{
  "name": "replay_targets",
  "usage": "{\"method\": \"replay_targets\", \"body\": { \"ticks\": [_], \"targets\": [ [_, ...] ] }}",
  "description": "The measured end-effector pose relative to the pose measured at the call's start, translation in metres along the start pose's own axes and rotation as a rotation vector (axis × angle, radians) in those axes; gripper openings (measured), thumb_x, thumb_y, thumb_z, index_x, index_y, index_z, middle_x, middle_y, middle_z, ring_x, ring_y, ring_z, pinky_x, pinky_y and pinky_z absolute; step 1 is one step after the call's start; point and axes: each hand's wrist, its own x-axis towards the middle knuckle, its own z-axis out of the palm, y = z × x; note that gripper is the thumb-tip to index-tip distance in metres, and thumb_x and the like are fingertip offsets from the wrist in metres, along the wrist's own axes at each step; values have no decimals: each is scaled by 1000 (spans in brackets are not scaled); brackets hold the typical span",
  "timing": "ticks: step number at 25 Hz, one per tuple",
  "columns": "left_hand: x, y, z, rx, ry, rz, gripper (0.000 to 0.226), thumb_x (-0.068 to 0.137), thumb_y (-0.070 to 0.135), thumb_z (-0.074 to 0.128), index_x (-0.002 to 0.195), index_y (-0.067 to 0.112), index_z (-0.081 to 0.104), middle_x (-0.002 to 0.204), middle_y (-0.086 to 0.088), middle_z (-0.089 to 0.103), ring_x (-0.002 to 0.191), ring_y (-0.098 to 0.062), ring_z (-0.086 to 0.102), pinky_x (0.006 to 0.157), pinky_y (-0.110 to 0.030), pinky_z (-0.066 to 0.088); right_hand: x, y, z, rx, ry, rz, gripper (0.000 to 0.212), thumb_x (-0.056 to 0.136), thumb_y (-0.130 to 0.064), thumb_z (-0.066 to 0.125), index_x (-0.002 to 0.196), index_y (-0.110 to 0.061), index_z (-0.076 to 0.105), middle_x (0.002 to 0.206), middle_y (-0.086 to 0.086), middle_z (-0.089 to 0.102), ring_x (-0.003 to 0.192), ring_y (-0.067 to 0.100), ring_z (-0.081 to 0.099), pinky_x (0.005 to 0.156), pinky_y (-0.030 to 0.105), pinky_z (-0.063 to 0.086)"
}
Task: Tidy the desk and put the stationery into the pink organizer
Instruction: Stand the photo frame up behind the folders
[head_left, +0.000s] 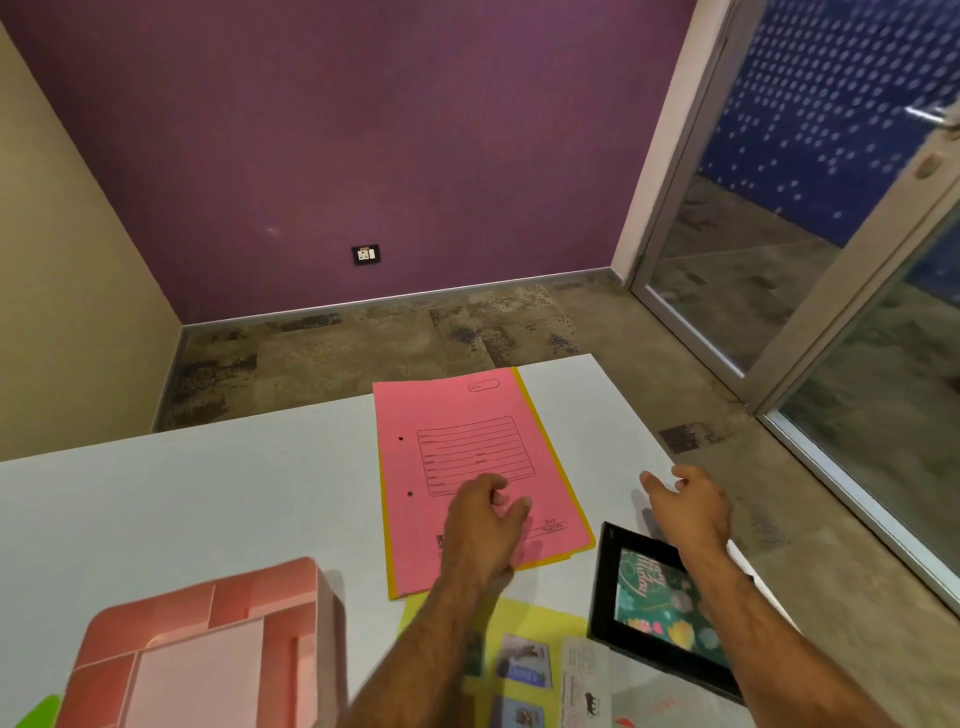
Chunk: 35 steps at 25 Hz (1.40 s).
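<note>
A pink file folder (457, 441) lies on a yellow folder (540, 415) near the far right of the white desk (208, 499). My left hand (483, 525) rests on the pink folder's near half with fingers curled and holds nothing. My right hand (691, 504) hovers open above the desk, right of the folders and beyond a black picture frame (660, 597). The pink organizer (208, 639), with several compartments, stands at the near left. A yellow-green sheet (519, 618) carrying small picture cards (522, 660) lies under my left forearm.
Printed papers (587, 680) lie at the near edge beside the frame. A green item (39, 709) shows at the bottom left corner. The desk's far edge drops to carpet; a glass door (779, 260) stands to the right.
</note>
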Motion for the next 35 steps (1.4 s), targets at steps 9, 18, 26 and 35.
{"method": "replay_targets", "body": {
  "ticks": [9,18,26,35],
  "targets": [
    [-68,4,91,100,-313,-128,66,82,50,65,136,19,46,130,-1,57,122,-24,51,99,-39,48,-33,97,-52,-145,72,385,58,75,-57,66,102,-5,65,102,22,63,95,41,59,89,51,49],
    [-79,8,104,-72,-382,-207,82,67,61,70,136,41,31,109,13,66,114,-21,60,97,-41,54,-45,107,-57,88,-18,420,32,78,-41,73,70,-10,69,63,8,70,59,26,68,70,39,58],
    [-92,17,57,-258,-237,-218,76,90,32,69,151,21,26,139,0,52,118,-14,55,88,-20,43,-53,57,-63,408,-21,361,36,67,-16,82,95,-17,60,90,12,72,75,32,71,69,49,61],
    [-98,1,-3,-163,-106,-58,86,83,30,77,151,29,23,141,4,45,127,-16,46,79,-24,57,-96,-27,-93,337,-300,-97,24,82,-10,74,99,-22,62,91,2,73,80,22,73,70,49,61]
  ]
}}
